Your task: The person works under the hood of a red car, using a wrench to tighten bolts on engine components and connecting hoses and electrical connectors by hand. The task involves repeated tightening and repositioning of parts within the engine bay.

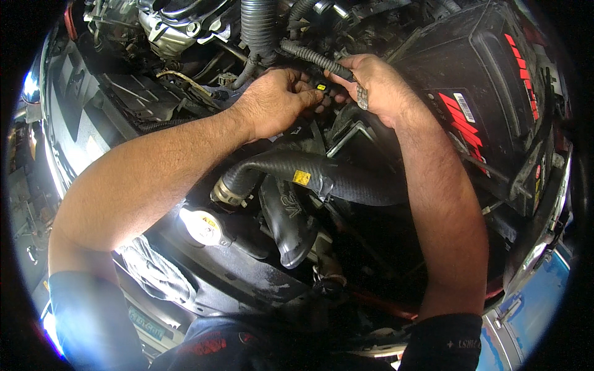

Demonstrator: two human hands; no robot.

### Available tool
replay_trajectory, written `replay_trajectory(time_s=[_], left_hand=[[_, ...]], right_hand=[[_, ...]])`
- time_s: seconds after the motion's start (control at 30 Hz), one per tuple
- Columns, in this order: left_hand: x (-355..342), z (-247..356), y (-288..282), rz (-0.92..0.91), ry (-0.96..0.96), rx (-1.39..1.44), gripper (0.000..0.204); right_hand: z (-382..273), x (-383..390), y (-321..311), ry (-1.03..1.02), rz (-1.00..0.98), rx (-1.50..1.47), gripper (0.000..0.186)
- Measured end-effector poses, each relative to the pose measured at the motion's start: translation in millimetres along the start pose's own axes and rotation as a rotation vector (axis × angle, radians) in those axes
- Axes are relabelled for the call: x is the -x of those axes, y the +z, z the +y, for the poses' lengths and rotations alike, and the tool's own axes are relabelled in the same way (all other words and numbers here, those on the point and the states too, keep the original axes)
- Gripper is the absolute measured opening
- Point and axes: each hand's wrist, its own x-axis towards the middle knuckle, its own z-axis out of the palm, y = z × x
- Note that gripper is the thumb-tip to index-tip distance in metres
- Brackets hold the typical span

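Both my arms reach into a car's engine bay. My left hand (pixel 275 102) is closed, its thumb and fingers pinching a small black electrical connector (pixel 321 88) that bears a yellow tab. Just right of it, my right hand (pixel 380 83) is wrapped round the end of a wiring harness in ribbed black conduit (pixel 315 57), close to the connector. A band with a patterned plate circles a finger of this hand. The right fingertips are partly hidden behind the harness, so I cannot tell whether they touch the connector.
Below my hands curves a thick black radiator hose (pixel 278 164) with a metal clamp (pixel 228 193). The radiator cap (pixel 203 227) sits nearer, at the front panel. A large black battery (pixel 476 80) with red markings stands right of my right forearm. An upright ribbed hose (pixel 258 28) rises beyond.
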Motion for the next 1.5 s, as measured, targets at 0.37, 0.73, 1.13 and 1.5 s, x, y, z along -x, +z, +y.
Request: replay_trajectory(time_s=[0.37, 0.73, 1.13, 1.5], left_hand=[[2.7, 5.7, -7.4, 0.048, -0.056, -0.358, 0.036], [4.1, 6.0, -7.4, 0.072, -0.059, -0.529, 0.036], [5.9, -0.2, -2.0, 0.161, 0.094, -0.437, 0.031], [10.1, 0.7, 2.6, 0.216, 0.181, -0.46, 0.029]], right_hand=[[-0.2, -1.0, 6.2, -0.127, -0.019, 0.127, 0.022], [-16.0, 8.3, 5.5, -0.116, -0.026, 0.21, 0.026], [-23.9, 12.1, 5.1, -0.099, 0.012, 0.333, 0.028], [-21.8, 15.7, 8.6, -0.132, 0.063, 0.38, 0.027]])
